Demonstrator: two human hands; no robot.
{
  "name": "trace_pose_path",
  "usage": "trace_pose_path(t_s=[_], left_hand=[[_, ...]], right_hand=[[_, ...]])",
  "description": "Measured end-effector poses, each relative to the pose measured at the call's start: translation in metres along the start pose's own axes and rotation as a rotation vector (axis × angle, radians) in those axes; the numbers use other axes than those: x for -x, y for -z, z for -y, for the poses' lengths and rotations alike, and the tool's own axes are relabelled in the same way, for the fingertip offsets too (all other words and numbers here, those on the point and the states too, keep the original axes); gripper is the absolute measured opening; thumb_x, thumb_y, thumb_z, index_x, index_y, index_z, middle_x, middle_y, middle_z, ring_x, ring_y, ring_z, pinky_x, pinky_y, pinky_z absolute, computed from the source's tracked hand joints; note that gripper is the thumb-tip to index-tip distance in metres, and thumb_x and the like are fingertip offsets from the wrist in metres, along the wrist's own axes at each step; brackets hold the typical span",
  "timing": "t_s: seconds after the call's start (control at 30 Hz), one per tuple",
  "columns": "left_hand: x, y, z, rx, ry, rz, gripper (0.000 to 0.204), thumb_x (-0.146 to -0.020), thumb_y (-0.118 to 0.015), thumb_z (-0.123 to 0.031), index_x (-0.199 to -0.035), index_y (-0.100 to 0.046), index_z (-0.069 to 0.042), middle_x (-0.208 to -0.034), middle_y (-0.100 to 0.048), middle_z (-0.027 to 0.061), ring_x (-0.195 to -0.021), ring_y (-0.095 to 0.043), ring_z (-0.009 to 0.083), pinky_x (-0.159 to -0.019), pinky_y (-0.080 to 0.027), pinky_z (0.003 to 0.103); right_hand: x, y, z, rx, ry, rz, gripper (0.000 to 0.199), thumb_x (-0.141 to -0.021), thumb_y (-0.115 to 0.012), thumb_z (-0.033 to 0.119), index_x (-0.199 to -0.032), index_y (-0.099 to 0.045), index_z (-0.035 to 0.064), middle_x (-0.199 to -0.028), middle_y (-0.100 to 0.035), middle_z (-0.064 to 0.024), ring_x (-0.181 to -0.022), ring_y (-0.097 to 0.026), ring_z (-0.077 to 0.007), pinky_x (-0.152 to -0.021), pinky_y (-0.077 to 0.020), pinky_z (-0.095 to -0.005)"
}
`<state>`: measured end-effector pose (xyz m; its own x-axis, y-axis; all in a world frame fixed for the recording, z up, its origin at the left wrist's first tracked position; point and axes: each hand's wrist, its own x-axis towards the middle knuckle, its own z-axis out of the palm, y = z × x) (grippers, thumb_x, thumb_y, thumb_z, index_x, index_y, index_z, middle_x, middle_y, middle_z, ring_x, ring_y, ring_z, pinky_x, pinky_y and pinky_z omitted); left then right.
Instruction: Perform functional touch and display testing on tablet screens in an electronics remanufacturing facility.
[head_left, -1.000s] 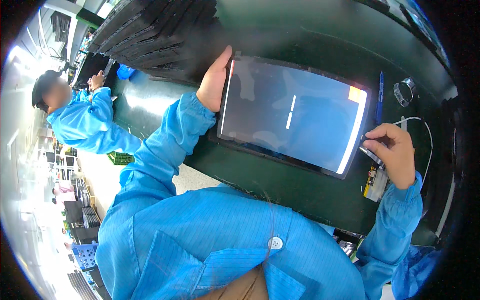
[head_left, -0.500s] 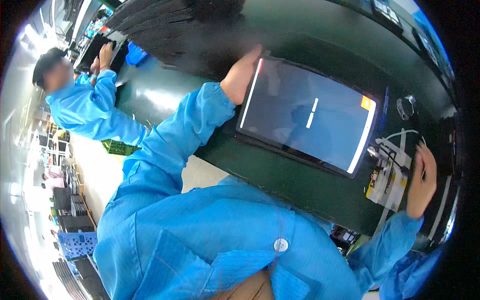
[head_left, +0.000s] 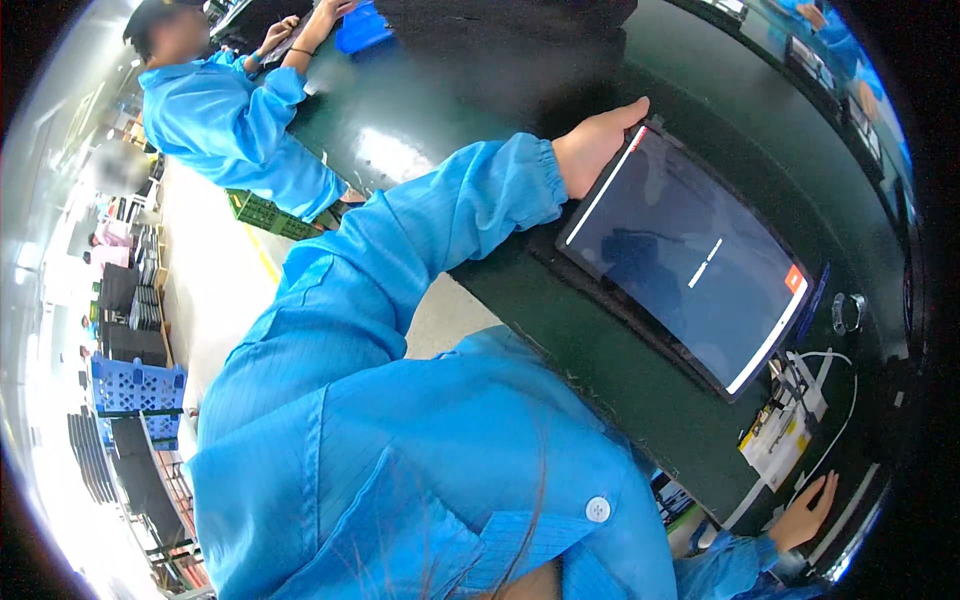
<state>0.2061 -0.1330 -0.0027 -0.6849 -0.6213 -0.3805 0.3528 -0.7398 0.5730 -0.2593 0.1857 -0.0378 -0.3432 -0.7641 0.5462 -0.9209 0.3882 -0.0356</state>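
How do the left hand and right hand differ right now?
- The left hand is at the tablet's left edge; the right hand is apart from the tablet.
- The left hand's fingers are mostly hidden; the right hand's show, extended.
- The left hand looks larger in the picture than the right hand.

Shared: both bare, both in blue sleeves.

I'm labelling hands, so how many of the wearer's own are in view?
2: the left hand at the left edge of the tablet, its fingers partly hidden; the right hand at lower right, off the tablet, near the white cable.
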Motion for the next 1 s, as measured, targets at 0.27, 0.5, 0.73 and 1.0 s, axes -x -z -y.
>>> trace_pose_path(t_s=[0.27, 0.5, 0.73, 1.0], left_hand=[[-0.005, 0.001, 0.004, -0.004, -0.012, 0.025, 0.055, -0.088, -0.036, -0.049, -0.084, -0.059, 0.001, -0.082, -0.064, 0.0152, -0.073, -0.061, 0.0247, -0.073, -0.049, 0.036], [-0.004, 0.012, 0.005, -0.079, -0.081, -0.13, 0.053, -0.087, -0.037, -0.048, -0.081, -0.059, 0.0, -0.075, -0.064, 0.0142, -0.063, -0.06, 0.0248, -0.068, -0.049, 0.035], [-0.001, 0.006, 0.002, -0.137, -0.047, -0.024, 0.049, -0.091, -0.03, -0.041, -0.082, -0.057, -0.002, -0.073, -0.061, 0.0123, -0.064, -0.057, 0.024, -0.066, -0.047, 0.034], [-0.003, -0.003, 0.002, -0.017, 0.017, -0.062, 0.049, -0.09, -0.033, -0.045, -0.09, -0.056, -0.002, -0.08, -0.061, 0.0113, -0.071, -0.057, 0.0231, -0.07, -0.047, 0.035]], right_hand=[[-0.019, 0.014, 0.022, 0.074, 0.009, 0.001, 0.027, -0.089, -0.048, 0.018, -0.108, -0.057, 0.0016, -0.112, -0.055, -0.0139, -0.102, -0.053, -0.027, -0.088, -0.0421, -0.0336], [-0.085, 0.013, 0.163, -0.685, 0.329, 0.384, 0.022, -0.069, -0.063, -0.001, -0.091, -0.06, -0.0005, -0.089, -0.059, -0.0123, -0.083, -0.057, -0.023, -0.076, -0.0441, -0.03], [-0.087, 0.001, 0.188, -0.749, 0.378, 0.542, 0.019, -0.064, -0.064, 0.001, -0.083, -0.059, 0.0017, -0.079, -0.057, -0.0085, -0.07, -0.056, -0.0181, -0.06, -0.0436, -0.0267], [-0.073, -0.008, 0.198, -0.864, 0.164, 0.51, 0.022, -0.064, -0.058, 0.001, -0.084, -0.051, 0.0049, -0.069, -0.05, -0.0036, -0.061, -0.049, -0.008, -0.054, -0.0424, -0.0216]])
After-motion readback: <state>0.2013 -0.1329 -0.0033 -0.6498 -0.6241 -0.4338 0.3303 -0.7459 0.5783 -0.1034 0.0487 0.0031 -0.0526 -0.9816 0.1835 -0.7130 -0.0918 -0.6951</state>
